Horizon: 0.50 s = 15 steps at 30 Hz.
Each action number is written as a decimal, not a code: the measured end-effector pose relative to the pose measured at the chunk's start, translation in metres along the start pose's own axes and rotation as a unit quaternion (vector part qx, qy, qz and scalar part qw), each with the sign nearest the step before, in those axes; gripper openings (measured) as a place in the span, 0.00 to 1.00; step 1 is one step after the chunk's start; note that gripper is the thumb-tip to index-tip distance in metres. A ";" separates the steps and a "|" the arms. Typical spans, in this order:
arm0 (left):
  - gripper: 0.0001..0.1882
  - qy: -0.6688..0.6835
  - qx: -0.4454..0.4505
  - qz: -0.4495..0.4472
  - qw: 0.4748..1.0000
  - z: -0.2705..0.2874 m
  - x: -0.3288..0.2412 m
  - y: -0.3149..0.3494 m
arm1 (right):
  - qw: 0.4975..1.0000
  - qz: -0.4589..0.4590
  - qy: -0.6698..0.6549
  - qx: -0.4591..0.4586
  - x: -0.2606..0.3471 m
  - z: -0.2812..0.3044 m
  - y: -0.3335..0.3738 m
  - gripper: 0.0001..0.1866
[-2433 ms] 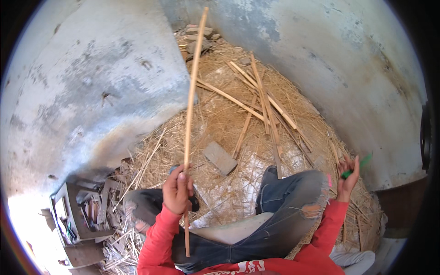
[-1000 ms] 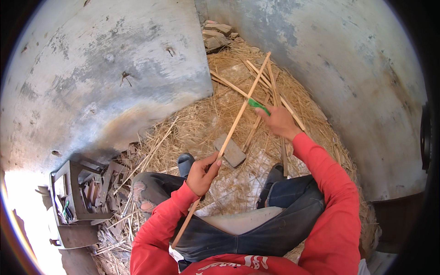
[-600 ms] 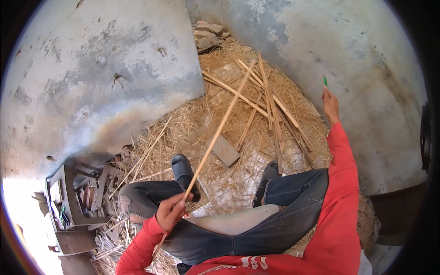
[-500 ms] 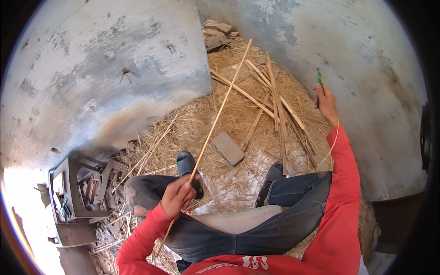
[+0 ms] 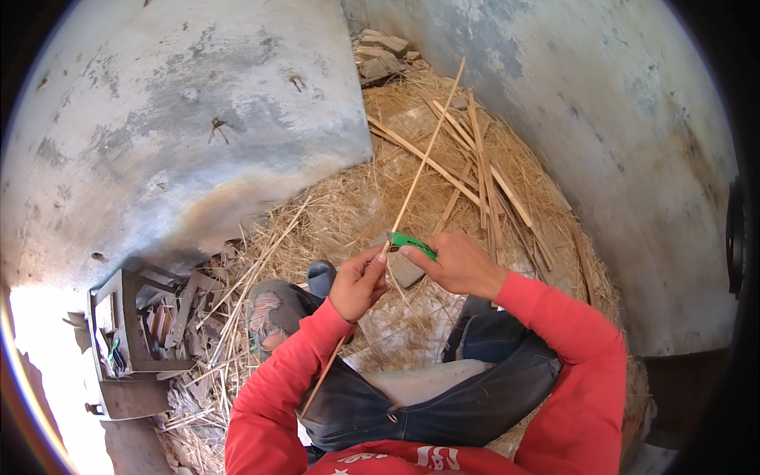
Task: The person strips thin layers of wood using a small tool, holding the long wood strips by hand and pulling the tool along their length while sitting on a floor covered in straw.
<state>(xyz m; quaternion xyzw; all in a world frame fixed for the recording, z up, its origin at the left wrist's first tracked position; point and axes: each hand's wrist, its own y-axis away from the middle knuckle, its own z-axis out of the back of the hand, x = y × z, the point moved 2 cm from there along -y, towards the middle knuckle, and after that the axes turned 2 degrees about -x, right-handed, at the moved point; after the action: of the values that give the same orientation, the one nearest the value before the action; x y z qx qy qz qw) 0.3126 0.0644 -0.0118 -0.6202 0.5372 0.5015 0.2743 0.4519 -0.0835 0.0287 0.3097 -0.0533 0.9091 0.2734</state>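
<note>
The person sits on the straw [image 5: 356,206], knees apart, in a corner where two walls meet ahead. The left hand [image 5: 358,283] and right hand [image 5: 457,263] sit close together above the lap, the right one just to the right of the left. A long stick [image 5: 412,186] runs from beside the left forearm up through the left hand and on toward the far corner. Beyond the hands a bundle of sticks [image 5: 483,170] lies on the straw; stones [image 5: 381,55] sit in the far corner. A flat block [image 5: 405,271] lies just under the hands. To the left stands a box of tools [image 5: 131,332].
</note>
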 end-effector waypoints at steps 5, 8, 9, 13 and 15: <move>0.19 -0.003 0.017 0.039 0.999 0.007 -0.001 0.005 | 0.994 0.004 0.005 -0.112 -0.026 0.020 -0.016 0.31; 0.18 -0.106 0.042 0.106 0.988 0.006 -0.001 0.032 | 0.987 -0.112 0.061 -0.097 -0.115 0.083 -0.041 0.18; 0.18 -0.130 0.063 0.132 0.981 0.007 -0.001 0.040 | 0.959 -0.198 0.031 -0.200 -0.158 0.109 -0.034 0.21; 0.21 -0.025 0.040 0.082 0.996 0.016 -0.006 0.044 | 0.843 -0.352 0.024 -0.406 -0.307 0.153 0.024 0.41; 0.21 -0.002 -0.008 0.054 0.999 0.020 -0.005 0.032 | 0.853 -0.334 0.004 -0.402 -0.340 0.149 0.043 0.40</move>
<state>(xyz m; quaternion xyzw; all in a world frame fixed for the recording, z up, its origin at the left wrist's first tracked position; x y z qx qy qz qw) 0.2760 0.0754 -0.0078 -0.5914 0.5654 0.5210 0.2432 0.7328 -0.3178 -0.0500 0.1679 -0.3062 0.6641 0.6611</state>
